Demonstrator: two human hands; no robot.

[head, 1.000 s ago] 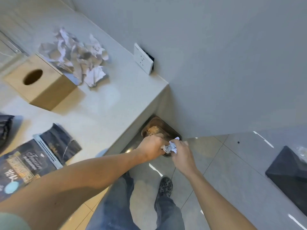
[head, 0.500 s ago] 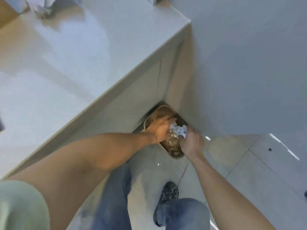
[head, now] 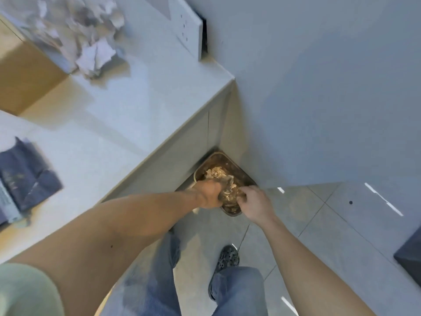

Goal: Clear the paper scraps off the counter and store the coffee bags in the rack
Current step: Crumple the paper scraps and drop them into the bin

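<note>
Reaching down past the counter's end, both hands meet over a brown bin that stands on the floor, wedged in the corner between the counter's side panel and the wall. Left hand: fingers curled into a loose fist at the bin's near-left rim, closed on pale crumpled material; whether that is a scrap or the bin liner, cannot tell. Right hand: fingers bent, tips pinching at the same crumpled mass over the bin's near edge. Crumpled scraps lie inside the bin.

On the counter, a heap of paper scraps sits near the back edge, close to the wall. Just beside it, to the left, a wooden box. A dark coffee bag lies flat at the counter's left edge, partly cut off by the frame. White socket plate leans out at the counter's far corner.

Below: blue jeans, one dark shoe on grey floor tile.
</note>
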